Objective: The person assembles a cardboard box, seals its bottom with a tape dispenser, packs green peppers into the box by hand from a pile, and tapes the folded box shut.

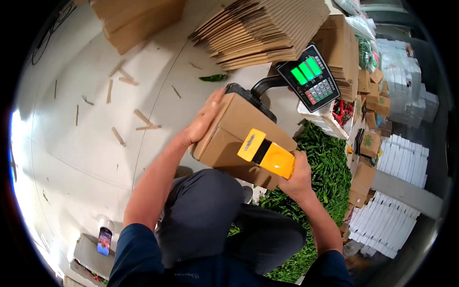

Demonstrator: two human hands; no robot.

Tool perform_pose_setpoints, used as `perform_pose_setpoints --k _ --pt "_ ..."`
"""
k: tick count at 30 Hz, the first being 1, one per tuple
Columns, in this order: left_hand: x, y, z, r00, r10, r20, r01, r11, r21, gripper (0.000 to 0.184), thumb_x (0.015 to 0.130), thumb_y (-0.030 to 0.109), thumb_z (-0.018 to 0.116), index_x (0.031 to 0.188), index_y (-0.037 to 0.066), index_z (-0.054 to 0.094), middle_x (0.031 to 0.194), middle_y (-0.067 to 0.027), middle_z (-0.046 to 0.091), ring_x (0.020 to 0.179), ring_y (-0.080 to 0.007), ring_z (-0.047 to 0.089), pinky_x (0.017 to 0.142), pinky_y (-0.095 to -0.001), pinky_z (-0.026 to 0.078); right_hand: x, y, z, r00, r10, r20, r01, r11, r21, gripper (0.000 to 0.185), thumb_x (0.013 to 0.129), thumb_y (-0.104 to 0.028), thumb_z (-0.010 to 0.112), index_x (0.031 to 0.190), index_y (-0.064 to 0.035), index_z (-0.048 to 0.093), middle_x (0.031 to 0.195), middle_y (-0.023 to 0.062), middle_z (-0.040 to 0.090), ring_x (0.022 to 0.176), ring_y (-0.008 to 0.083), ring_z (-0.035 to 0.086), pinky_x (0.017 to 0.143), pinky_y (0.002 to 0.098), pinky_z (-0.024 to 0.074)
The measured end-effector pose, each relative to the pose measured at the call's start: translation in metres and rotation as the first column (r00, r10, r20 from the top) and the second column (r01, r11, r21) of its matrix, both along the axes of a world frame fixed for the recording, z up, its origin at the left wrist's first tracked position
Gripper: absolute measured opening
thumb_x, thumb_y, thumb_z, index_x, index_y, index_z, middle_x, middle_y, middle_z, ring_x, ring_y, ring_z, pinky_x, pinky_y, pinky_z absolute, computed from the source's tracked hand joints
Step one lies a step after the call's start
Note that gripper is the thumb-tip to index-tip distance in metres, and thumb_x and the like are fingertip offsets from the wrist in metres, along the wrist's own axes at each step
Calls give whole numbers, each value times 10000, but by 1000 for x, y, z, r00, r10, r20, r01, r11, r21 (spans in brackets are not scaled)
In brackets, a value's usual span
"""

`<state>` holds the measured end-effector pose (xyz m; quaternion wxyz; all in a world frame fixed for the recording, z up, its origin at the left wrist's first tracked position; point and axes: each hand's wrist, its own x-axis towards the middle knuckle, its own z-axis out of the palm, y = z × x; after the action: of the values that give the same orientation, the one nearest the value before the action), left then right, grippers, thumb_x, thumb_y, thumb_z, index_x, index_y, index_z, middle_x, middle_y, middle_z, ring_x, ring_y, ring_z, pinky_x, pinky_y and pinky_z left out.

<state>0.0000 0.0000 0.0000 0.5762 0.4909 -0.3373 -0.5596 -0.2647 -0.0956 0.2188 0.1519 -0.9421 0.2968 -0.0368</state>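
A closed cardboard box sits tilted in front of my knees, its upper end against the black platform of a digital scale. My left hand grips the box along its left edge, fingers reaching toward the scale. At the lower right corner of the box, my right hand holds a yellow and black tape dispenser, which lies over the top face. The right fingertips are partly hidden behind the dispenser and the box.
Loose green chillies cover the floor on the right. Flattened cartons are stacked beyond the scale, beside a foam box with red chillies. Cardboard strips litter the left floor. A phone stands at lower left.
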Motion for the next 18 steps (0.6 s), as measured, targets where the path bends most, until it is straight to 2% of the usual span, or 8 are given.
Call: perform_pose_setpoints --k 2,5,6,8,9,11,14,18 --pt "12 -2 -52 996 15 -90 1 984 180 826 1027 680 111 1634 126 32 1704 -102 25 1564 -270 8 1257 -418 35 10 9 -10 999 18 47 -16 999 -40 544 702 -12 733 1201 38 521 989 226 573 864 426 615 751 459 519" --pt "-6 -10 9 996 51 -70 -34 973 227 812 1035 663 101 1633 118 40 1702 -111 46 1563 -278 23 1256 -416 30 -8 -2 13 999 16 36 -17 1000 22 568 695 -17 735 1212 42 510 992 231 573 865 431 608 745 459 516" --pt "0 -10 45 992 121 -21 -121 993 13 859 1015 699 106 1632 107 33 1697 -127 77 1564 -286 48 1255 -435 24 -6 -1 12 999 18 37 -19 999 34 573 695 -19 735 1217 43 506 996 231 574 871 431 607 747 460 518" --pt "16 -8 109 974 66 -215 -139 929 -343 1031 927 794 375 1627 83 113 1687 -161 127 1565 -318 73 1253 -463 50 -5 -2 14 1000 22 19 -23 998 64 583 697 -23 733 1226 44 499 1005 231 577 883 430 605 752 463 520" --pt "25 -10 136 981 -12 191 83 927 -366 1090 857 785 482 1613 70 158 1680 -173 143 1563 -332 84 1252 -474 65 -8 -4 18 999 29 -12 -29 998 47 625 682 -72 777 1232 34 502 1006 223 576 880 424 611 742 465 526" --pt "46 -19 169 492 -116 863 468 871 -150 1216 718 766 697 1586 43 247 1667 -196 176 1558 -358 104 1251 -497 96 -7 -7 19 998 45 -43 -44 999 17 717 651 -170 866 1244 13 507 1008 207 574 872 410 624 721 467 538" --pt "37 -35 138 189 -173 967 555 831 40 1246 552 637 840 1516 17 353 1621 -215 259 1524 -400 188 1237 -525 169 -6 -5 29 994 22 -103 -15 997 71 693 668 -161 848 1248 12 509 1001 199 565 877 398 627 695 456 548" --pt "30 -35 139 234 -255 938 549 831 89 1155 580 597 815 1488 25 388 1550 -232 335 1454 -429 282 1202 -557 240 -12 -7 36 994 49 -99 -40 995 95 606 694 -85 776 1233 11 513 961 177 546 850 384 621 641 446 544"
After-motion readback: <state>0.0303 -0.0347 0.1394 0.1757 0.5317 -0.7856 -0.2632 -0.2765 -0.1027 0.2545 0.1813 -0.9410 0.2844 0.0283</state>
